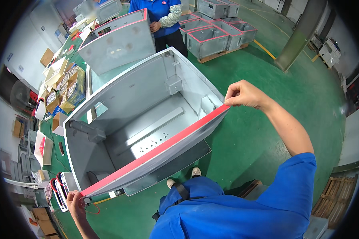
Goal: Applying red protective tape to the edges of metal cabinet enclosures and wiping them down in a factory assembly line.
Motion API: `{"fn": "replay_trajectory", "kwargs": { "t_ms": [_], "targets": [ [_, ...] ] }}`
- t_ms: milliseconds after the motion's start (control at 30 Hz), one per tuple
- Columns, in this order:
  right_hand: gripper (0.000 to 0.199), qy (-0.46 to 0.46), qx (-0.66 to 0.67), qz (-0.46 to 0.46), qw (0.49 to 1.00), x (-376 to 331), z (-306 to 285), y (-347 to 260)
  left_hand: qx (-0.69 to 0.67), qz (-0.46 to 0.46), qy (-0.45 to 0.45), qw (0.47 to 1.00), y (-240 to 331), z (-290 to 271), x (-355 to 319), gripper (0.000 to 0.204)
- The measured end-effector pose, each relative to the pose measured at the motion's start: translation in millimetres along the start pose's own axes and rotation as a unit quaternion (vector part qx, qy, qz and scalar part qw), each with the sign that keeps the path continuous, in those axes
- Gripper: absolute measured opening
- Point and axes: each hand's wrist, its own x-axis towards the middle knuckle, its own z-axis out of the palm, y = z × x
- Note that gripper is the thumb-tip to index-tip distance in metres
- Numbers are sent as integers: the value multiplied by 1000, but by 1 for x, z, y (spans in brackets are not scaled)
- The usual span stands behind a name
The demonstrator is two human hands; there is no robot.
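A large open-topped grey metal box (135,89) stands in front of me, with brackets inside and a row of holes in its floor. Along its near rim runs a straight red tape-like strip (159,148). At the near left corner my left hand (75,204) pinches the strip's left end. The fingers of my right hand (243,95) are closed on its other end, at the right corner. Both arms are spread wide across the box. How firmly the strip sits on the rim, I cannot tell.
Beyond the box, a co-worker in blue (163,16) stands by another grey box (119,46) with a red-edged rim. Several similar boxes (209,42) sit on a pallet behind. Parts bins (73,85) line the green bench at left. A pillar (301,36) rises at right.
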Motion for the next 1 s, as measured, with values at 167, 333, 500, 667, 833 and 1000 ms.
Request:
{"fn": "replay_trajectory", "kwargs": {
  "t_ms": [167, 333, 500, 667, 833, 1000],
  "targets": [
    [12, -3, -3, 6, 1000, 1, -1, 0, -9, -5, 14, 1000, -2, 0, 1, 12],
    [12, 1, -15, 8, 1000, 1, 0, -2, -4, 4, 5, 1000, 1, 4, -1, 11],
    [13, 4, -18, 16, 1000, 0, 1, -1, -4, 16, 2, 1000, -4, 1, -1, 10],
    [25, 51, 23, 46, 997, -5, 8, 2, -2, 6, 18, 1000, 4, 12, -5, 10],
    [28, 77, 114, 113, 984, -7, 15, 8, -6, 19, -3, 1000, -3, 6, -2, 9],
    [26, 115, 207, 111, 965, -8, 30, 20, -13, 26, 3, 1000, -5, 7, -3, 7]
  ]
}}
